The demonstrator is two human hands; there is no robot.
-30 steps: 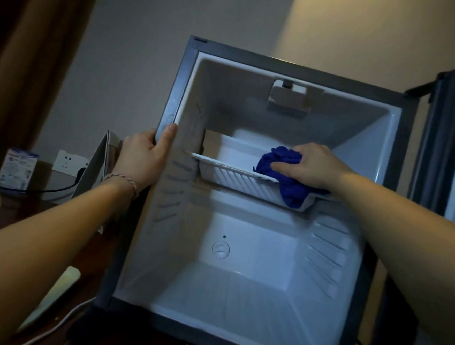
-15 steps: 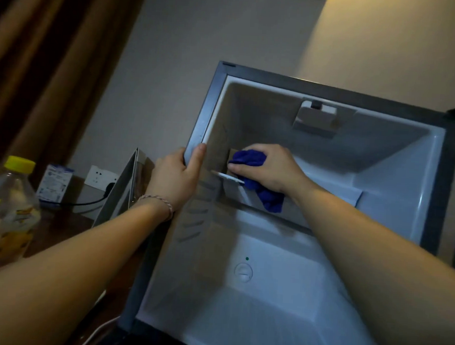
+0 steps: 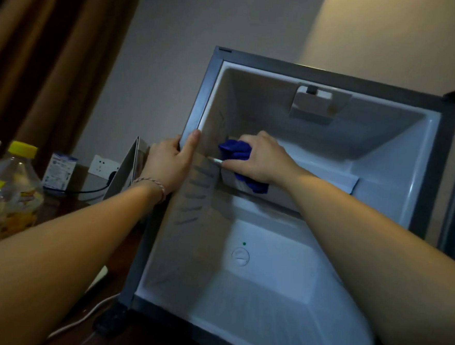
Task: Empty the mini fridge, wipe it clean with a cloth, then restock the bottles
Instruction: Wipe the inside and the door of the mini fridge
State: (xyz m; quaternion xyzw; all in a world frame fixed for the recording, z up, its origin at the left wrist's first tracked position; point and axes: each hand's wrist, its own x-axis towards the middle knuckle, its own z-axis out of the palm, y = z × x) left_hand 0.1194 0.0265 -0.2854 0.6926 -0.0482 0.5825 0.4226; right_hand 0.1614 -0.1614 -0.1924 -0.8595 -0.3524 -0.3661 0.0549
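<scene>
Brown curtain (image 3: 41,51) left; wall socket (image 3: 104,165) w/ plug; small box (image 3: 59,171).

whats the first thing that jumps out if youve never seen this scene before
The bright blue cloth stands out, pressed by the right hand onto the left end of the white shelf in the open, emptied mini fridge. The left hand grips the fridge's left edge; bottles wait far left.

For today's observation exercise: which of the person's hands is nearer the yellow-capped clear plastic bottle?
Left. The left hand grips the fridge's left front edge, beside the yellow-capped clear plastic bottle; the right hand is inside.
</scene>
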